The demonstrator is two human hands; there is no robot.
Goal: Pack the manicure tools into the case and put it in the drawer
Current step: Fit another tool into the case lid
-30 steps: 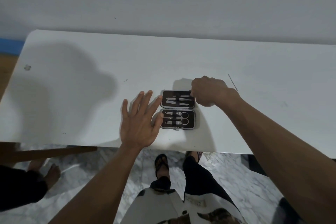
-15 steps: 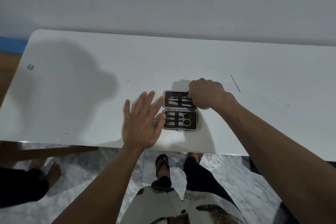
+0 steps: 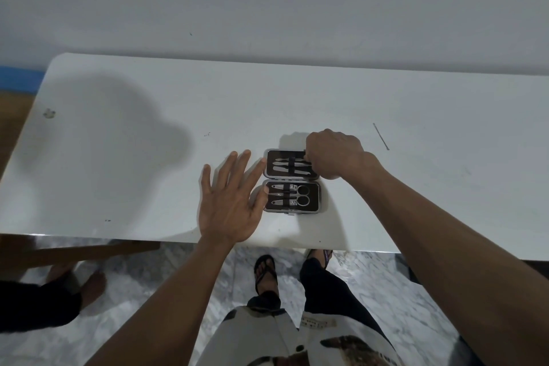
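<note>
A small manicure case (image 3: 320,197) lies open on the white table (image 3: 430,175), its two dark-lined halves one behind the other. The near half holds scissors (image 3: 300,196) and clippers under a strap. Slim metal tools (image 3: 282,166) lie strapped in the far half. My left hand (image 3: 228,205) rests flat with fingers spread, thumb and forefinger touching the case's left edge. My right hand (image 3: 332,154) is curled over the far half's right end, fingers closed at the ends of the tools there; its fingertips are hidden.
A thin dark stick (image 3: 381,136) lies on the table to the right of my right hand. The table's front edge runs just below the case. Another person's bare feet (image 3: 89,285) stand on the marble floor at the lower left, near a wooden bar (image 3: 89,249).
My right hand has shifted slightly left over the far half of the case. The left hand and the case have stayed in place.
</note>
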